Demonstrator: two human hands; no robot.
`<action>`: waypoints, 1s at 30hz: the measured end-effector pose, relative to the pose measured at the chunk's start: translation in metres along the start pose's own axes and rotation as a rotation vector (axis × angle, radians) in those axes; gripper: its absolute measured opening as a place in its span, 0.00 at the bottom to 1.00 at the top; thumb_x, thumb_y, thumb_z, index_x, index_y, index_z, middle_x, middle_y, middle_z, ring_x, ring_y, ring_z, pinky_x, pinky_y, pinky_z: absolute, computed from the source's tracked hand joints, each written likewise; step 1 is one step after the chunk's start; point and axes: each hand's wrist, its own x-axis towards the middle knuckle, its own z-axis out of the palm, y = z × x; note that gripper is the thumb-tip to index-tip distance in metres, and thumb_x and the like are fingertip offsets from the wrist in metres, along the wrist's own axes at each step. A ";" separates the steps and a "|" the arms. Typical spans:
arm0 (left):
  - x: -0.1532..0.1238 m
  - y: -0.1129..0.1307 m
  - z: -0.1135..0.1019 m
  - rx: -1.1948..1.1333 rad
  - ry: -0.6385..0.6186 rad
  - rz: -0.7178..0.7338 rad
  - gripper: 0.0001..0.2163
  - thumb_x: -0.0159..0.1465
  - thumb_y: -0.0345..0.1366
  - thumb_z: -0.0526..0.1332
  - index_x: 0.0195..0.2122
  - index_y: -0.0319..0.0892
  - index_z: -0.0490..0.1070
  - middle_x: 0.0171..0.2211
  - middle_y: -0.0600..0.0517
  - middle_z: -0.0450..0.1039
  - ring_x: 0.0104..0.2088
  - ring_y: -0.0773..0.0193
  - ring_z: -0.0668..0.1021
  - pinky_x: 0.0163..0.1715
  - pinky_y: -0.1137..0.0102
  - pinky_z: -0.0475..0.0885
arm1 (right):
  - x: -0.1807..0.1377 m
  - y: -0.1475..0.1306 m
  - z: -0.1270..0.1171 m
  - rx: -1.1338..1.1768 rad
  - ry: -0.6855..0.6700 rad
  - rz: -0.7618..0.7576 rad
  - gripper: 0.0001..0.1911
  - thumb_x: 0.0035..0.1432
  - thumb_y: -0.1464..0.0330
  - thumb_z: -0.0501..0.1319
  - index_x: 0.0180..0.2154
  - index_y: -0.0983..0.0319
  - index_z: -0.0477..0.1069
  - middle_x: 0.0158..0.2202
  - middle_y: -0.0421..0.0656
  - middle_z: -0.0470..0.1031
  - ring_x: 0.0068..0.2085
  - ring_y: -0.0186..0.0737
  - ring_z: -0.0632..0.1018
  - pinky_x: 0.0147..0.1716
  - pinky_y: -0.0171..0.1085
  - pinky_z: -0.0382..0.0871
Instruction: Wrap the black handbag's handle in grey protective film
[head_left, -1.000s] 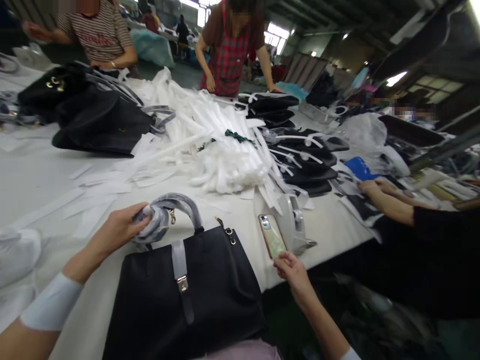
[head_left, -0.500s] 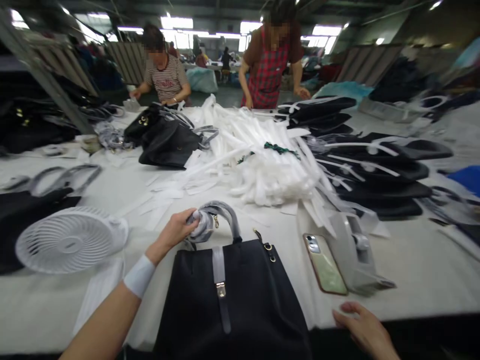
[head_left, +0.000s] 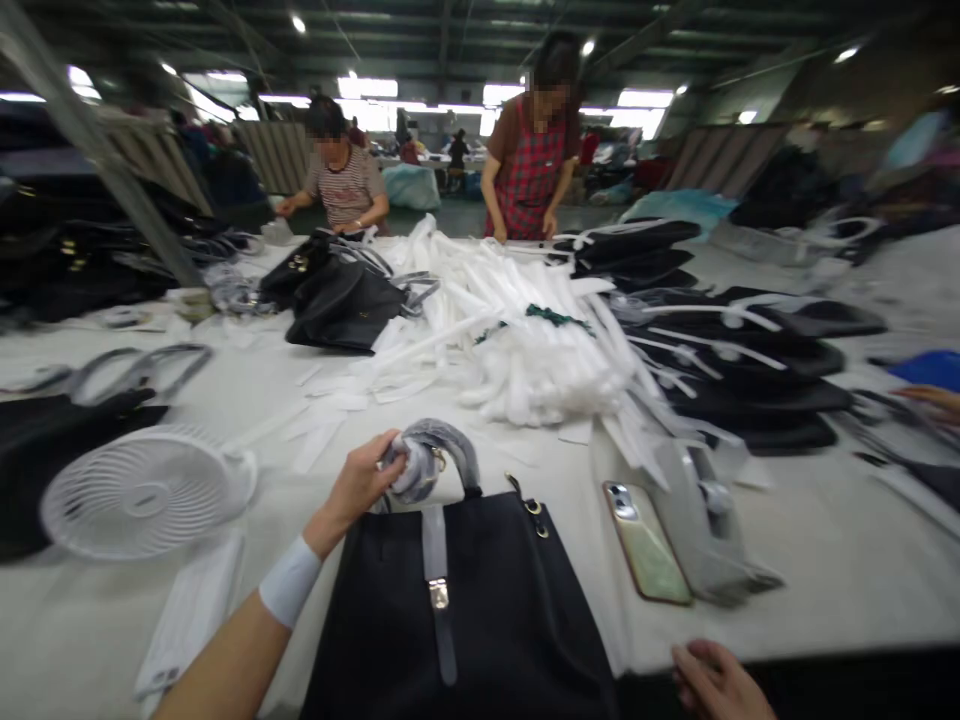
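Note:
A black handbag [head_left: 465, 610] with a grey strap and gold clasp lies on the white table [head_left: 825, 560] in front of me. My left hand [head_left: 360, 485] grips the grey wrapping on the bag's handle [head_left: 442, 450] at its left end. At the bottom right, my right hand [head_left: 712, 685] rests by the table's near edge, fingers loosely curled, holding nothing. A phone [head_left: 646, 545] lies face down just beyond it, beside a grey tape dispenser [head_left: 701, 520].
A white fan [head_left: 146, 490] lies at the left. A heap of white foam strips [head_left: 525, 340] fills the middle, with black bags [head_left: 341, 295] behind and stacked black pieces [head_left: 750, 360] at the right. Two people work at the far side; another person's hand [head_left: 930, 400] shows at right.
The view swung left and up from the right side of the table. My right hand came off the phone and drew back to the table edge. My left hand kept its grip on the handle.

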 end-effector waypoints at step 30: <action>-0.029 -0.021 0.006 0.248 0.050 -0.051 0.15 0.60 0.41 0.59 0.47 0.43 0.71 0.36 0.51 0.77 0.30 0.65 0.78 0.33 0.74 0.69 | 0.006 -0.026 0.005 -0.523 0.063 -0.063 0.06 0.47 0.72 0.60 0.30 0.59 0.66 0.16 0.33 0.67 0.21 0.34 0.69 0.27 0.32 0.60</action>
